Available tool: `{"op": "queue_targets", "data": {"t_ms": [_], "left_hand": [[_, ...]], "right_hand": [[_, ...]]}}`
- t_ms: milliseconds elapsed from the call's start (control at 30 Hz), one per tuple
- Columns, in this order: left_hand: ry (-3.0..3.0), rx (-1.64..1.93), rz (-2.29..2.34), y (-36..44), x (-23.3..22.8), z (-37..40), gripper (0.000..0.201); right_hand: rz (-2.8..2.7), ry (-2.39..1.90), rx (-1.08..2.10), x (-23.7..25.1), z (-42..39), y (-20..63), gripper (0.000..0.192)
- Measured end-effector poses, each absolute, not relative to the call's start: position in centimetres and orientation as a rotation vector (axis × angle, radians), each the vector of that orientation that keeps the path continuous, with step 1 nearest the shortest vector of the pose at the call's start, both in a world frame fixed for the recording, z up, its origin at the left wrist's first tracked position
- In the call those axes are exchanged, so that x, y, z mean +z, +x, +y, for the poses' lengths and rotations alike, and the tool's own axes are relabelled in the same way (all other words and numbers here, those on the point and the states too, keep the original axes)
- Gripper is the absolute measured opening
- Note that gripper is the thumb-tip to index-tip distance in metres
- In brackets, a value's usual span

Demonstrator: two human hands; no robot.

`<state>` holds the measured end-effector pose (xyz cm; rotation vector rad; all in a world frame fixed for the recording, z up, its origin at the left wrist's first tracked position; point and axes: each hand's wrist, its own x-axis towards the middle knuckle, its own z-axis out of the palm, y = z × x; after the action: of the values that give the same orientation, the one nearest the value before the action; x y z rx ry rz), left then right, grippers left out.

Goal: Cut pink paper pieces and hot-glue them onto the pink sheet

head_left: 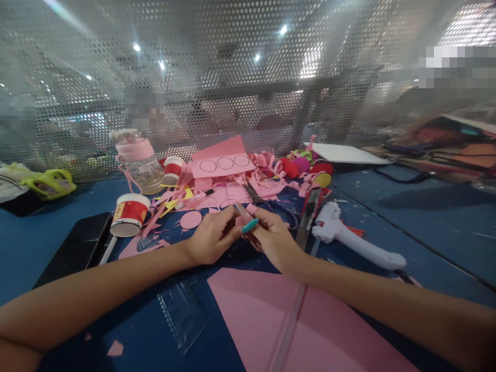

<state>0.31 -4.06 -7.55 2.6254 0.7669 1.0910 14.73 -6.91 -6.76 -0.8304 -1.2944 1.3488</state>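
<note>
A small pink paper piece [248, 211] is pinched by the left hand [212, 238] above the blue bench [426, 217], steadied for work, while a teal-handled tool [250, 225] is gripped in the right hand [273, 238]. A glue gun [351, 235] lies just beside.

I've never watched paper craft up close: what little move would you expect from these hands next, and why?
Probably a small snip or trim. The right hand holds a teal-handled tool against a small pink paper piece pinched by the left hand, with pink scraps lying behind.
</note>
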Motion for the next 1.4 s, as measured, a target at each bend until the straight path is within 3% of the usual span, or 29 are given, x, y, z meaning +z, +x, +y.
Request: {"op": "queue_targets", "data": {"t_ms": [500,1400], "left_hand": [[2.874,1.261,0.736,0.38,-7.68,-4.11,0.034],[2.61,1.161,0.703,0.42,-7.12,-4.32,0.029]], "right_hand": [[-1.307,-0.804,1.444,-6.9,-6.96,14.98,0.037],[-1.318,-0.838,1.33,-6.5,-7.2,14.96,0.034]]}}
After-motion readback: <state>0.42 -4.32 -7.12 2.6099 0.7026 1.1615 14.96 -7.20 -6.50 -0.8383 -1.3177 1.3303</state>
